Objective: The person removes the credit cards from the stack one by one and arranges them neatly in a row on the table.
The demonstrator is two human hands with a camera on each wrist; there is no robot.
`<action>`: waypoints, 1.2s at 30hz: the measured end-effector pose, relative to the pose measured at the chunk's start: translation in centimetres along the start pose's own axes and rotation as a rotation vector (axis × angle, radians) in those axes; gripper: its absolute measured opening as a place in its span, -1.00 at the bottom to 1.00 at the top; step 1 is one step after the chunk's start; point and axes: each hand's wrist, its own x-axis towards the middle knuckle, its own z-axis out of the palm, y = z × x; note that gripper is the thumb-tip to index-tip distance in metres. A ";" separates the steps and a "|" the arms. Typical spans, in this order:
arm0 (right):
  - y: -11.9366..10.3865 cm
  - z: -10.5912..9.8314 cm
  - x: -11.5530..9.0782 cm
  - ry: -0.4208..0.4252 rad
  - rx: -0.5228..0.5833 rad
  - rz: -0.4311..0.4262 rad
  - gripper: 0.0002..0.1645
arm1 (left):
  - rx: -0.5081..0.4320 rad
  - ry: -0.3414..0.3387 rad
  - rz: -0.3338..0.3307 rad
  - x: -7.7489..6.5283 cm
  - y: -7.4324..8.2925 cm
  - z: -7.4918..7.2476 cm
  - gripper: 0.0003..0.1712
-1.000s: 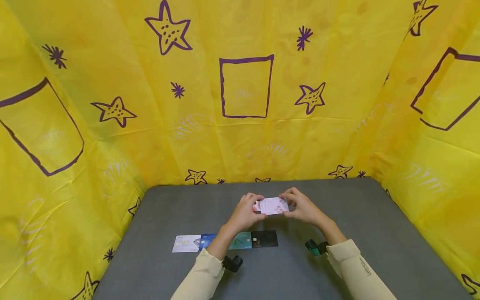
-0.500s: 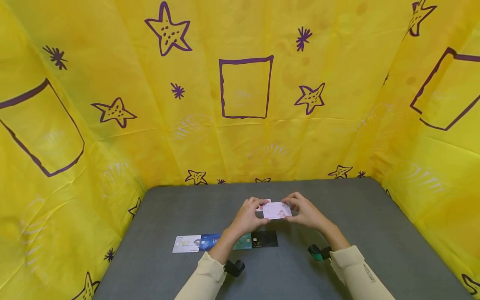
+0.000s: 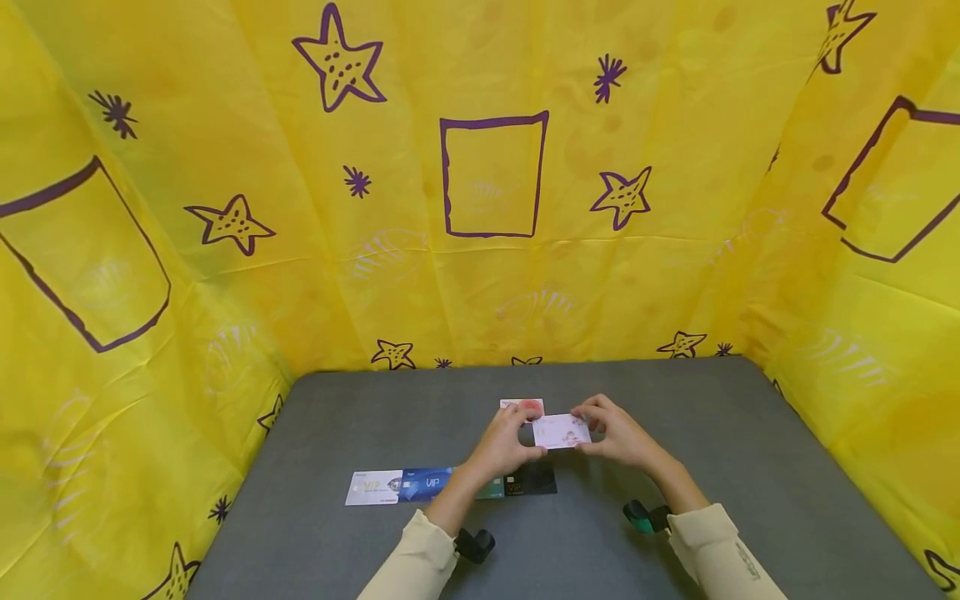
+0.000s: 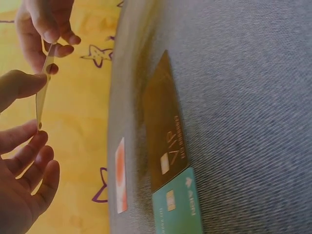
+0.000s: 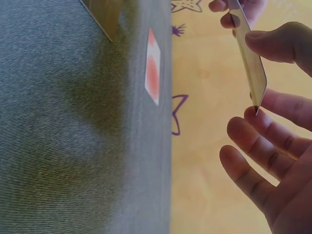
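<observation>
A pale pink-white card (image 3: pixel 561 432) is held up above the table between both hands. My left hand (image 3: pixel 501 440) pinches its left end between thumb and fingers, and my right hand (image 3: pixel 617 433) pinches its right end. In the left wrist view the card (image 4: pixel 44 95) appears nearly edge-on, well off the tabletop. Behind the left fingers a white card with red marks (image 3: pixel 522 407) lies on the table, partly hidden by that hand. The right wrist view also shows this red-marked card (image 5: pixel 153 68) lying flat.
Nearer the person, a row of cards lies on the grey table (image 3: pixel 300 533): a white VIP card (image 3: pixel 372 487), a blue one (image 3: pixel 426 483), a teal one (image 4: pixel 178 202) and a black one (image 3: pixel 534 480). The left forearm hangs over the row. Yellow patterned cloth (image 3: pixel 487 292) surrounds the table.
Both hands have moved slightly right and toward the person with the pale card still between them. More of the red-marked card on the table has come into sight. The row of cards has stayed put.
</observation>
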 end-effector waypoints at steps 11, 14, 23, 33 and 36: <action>1.1 0.5 -1.1 -0.015 -0.001 0.000 -0.46 | 0.013 -0.033 0.031 -0.3 -0.2 1.3 -0.36; 1.4 0.8 -1.5 -0.008 0.001 -0.016 -0.47 | 0.025 -0.047 0.043 -0.4 -0.3 1.6 -0.39; 2.1 1.2 -2.2 -0.006 0.004 -0.002 -0.48 | 0.030 -0.074 0.041 -0.3 -0.6 2.8 -0.38; 3.0 1.5 -2.9 -0.035 -0.012 0.012 -0.48 | 0.069 -0.116 0.027 -0.4 -0.7 4.1 -0.40; 3.3 1.6 -3.1 -0.041 -0.018 0.009 -0.49 | 0.073 -0.125 0.024 -0.4 -0.6 4.4 -0.41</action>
